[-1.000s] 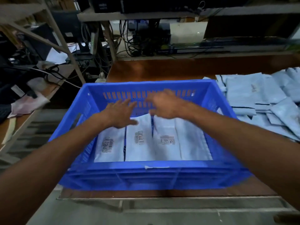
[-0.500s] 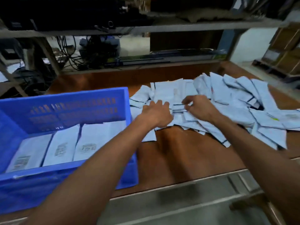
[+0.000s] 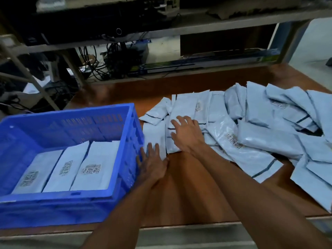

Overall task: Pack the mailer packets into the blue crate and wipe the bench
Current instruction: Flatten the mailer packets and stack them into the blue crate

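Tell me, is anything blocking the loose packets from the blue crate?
Only the side wall of the blue crate stands between them; its top is open. The right hand rests on loose packets, the left hand beside that wall.

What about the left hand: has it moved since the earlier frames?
Yes. The left hand has drawn back toward the person and closer to the right wall of the blue crate.

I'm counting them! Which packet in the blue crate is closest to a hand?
The rightmost packet of three: it lies by the blue crate's right wall, beside the left hand.
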The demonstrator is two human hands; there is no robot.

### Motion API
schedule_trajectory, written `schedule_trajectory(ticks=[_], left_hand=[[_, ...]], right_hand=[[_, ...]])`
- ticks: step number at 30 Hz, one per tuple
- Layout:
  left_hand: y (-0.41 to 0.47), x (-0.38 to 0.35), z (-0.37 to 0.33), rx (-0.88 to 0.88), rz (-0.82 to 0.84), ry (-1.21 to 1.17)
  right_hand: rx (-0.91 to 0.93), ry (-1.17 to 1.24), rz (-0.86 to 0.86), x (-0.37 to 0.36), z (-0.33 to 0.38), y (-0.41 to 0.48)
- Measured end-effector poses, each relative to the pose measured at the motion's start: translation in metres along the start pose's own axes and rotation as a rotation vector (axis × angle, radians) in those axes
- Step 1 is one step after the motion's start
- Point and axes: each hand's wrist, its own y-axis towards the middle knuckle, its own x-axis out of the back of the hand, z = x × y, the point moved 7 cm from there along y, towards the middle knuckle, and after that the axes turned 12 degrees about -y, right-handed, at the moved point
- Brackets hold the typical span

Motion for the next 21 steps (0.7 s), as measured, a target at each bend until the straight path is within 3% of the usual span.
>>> schedule_trajectory(ticks=[2, 4, 9, 16, 21], left_hand=[[0.002, -0.011, -0.002, 0.004, 0.023, 0.033], [-0.004, -0.019, -0.005, -0.014, -0.005, 0.039], [-0.031, -0.035, -0.001, -0.103, -0.097, 0.049], [-0.096, -0.041, 0.014, -0.228, -0.082, 0.13], [-0.097, -0.02, 0.013, -0.239, -0.166, 0.004]], right_hand=[[0.001, -0.043, 0.207, -0.03, -0.006, 0.018], [0.01, -0.104, 0.3, -0.056, -0.008, 0.016], [-0.005, 0.003, 0.18, -0.058, -0.017, -0.037], [-0.05, 0.001, 0.249, -0.035, -0.03, -0.141], [-0.082, -0.092, 0.001, 0.003, -0.034, -0.159]])
